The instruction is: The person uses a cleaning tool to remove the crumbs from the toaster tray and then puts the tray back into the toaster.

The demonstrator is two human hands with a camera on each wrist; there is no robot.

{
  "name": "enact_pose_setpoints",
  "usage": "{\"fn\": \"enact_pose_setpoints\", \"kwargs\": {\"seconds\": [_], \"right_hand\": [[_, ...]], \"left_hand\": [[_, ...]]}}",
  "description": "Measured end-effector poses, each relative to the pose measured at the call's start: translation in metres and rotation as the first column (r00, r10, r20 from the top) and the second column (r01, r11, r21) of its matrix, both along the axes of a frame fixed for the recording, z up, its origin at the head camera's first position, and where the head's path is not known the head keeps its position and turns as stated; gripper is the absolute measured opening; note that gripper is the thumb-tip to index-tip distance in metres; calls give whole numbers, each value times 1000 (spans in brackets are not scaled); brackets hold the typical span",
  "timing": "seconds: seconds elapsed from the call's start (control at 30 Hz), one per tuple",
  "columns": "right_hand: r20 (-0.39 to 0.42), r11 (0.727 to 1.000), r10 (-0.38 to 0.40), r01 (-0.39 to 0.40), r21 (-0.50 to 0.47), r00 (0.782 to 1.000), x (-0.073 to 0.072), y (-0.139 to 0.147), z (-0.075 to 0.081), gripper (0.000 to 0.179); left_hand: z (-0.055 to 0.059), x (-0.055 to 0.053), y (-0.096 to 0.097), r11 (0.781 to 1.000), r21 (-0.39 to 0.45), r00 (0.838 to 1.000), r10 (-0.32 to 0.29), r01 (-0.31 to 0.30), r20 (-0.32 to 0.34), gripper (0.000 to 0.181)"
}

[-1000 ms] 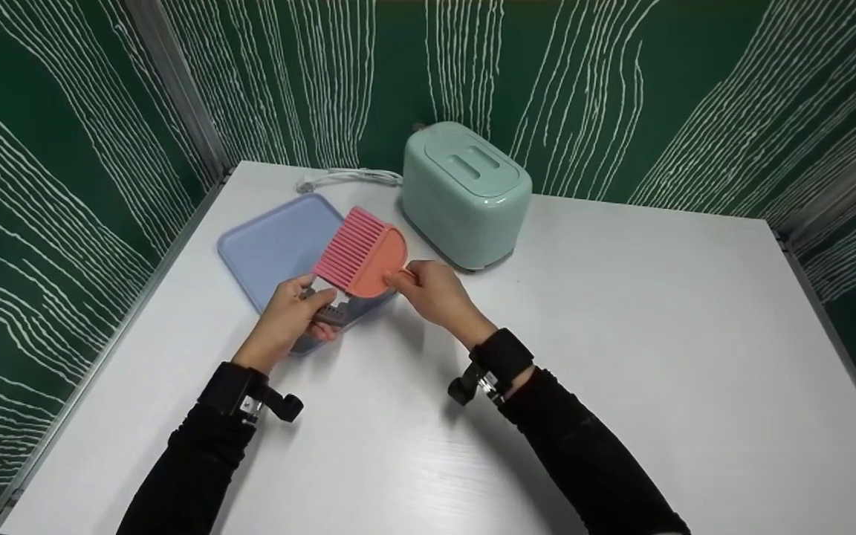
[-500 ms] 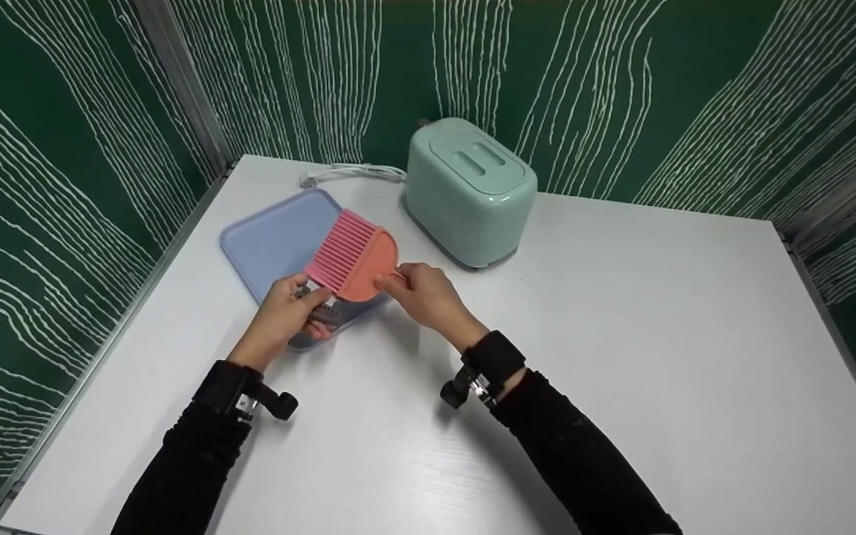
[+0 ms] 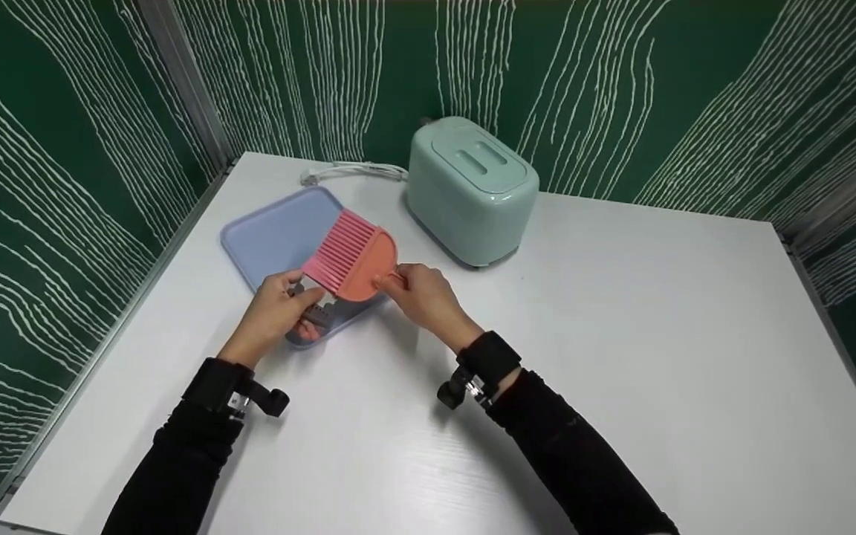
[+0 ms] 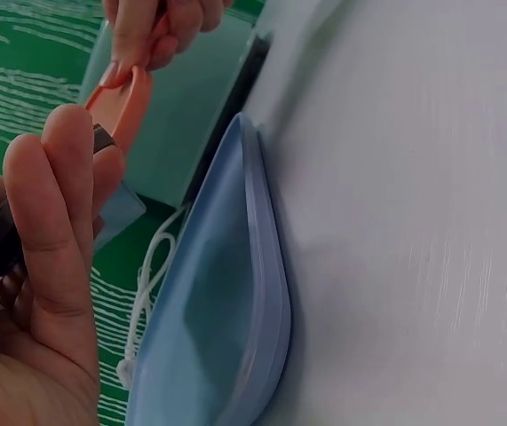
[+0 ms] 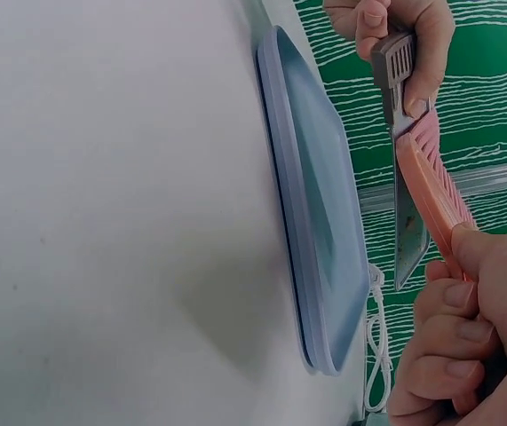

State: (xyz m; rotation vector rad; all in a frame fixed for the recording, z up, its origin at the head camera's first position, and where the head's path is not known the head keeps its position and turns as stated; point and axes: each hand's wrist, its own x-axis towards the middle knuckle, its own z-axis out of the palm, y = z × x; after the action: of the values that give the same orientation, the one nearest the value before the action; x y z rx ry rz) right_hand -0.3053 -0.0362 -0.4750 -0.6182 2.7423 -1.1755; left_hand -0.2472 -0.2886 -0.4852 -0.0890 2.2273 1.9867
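My left hand [image 3: 272, 312] holds a scraper [image 5: 397, 67] by its grey slotted grip, thumb on top. Its flat metal blade [image 5: 408, 238] shows in the right wrist view. An orange-and-pink brush [image 3: 370, 269] with comb-like ribs is gripped by its handle in my right hand [image 3: 428, 299]. The pink ribs lie over the blade, their edge right at the left thumb. Both tools are held above the near part of a light blue tray [image 3: 261, 236]. In the left wrist view, my left fingers [image 4: 58, 222] hide most of the scraper.
A mint-green toaster [image 3: 469, 193] stands behind my right hand, near the back edge of the white table [image 3: 621, 357]. Its coiled white cord [image 3: 361, 171] lies to its left, behind the tray. Green walls [image 3: 398, 74] with white lines surround the table.
My left hand has moved a little left with the scraper. The brush has shifted left and slightly toward me in my right hand. Both grips are kept.
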Motion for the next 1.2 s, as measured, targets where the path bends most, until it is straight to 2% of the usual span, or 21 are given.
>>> {"fn": "enact_pose_setpoints", "kwargs": {"seconds": [0.23,0.47,0.7,0.87,1.2], "right_hand": [[-22,1000,-7,8,17,1000,1,-3,-1,43],[-51,999,-26,28,29,998,2,-3,-1,45],[-48,993,-86,89,78,995,-3,3,-6,52],[-34,990,-108,110,85,994,-6,6,-10,52],[-36,985,-149,151,87,988,-10,13,-13,51]], "left_hand": [[2,-1,-4,997,-74,1000,29,-29,2,68],[6,-1,-6,992,-121,999,46,-48,-18,64],[9,0,-13,984,-139,994,111,-113,-26,64],[10,1,-15,981,-153,993,114,-116,-24,60],[13,0,-17,965,-227,990,121,-134,-73,40]]}}
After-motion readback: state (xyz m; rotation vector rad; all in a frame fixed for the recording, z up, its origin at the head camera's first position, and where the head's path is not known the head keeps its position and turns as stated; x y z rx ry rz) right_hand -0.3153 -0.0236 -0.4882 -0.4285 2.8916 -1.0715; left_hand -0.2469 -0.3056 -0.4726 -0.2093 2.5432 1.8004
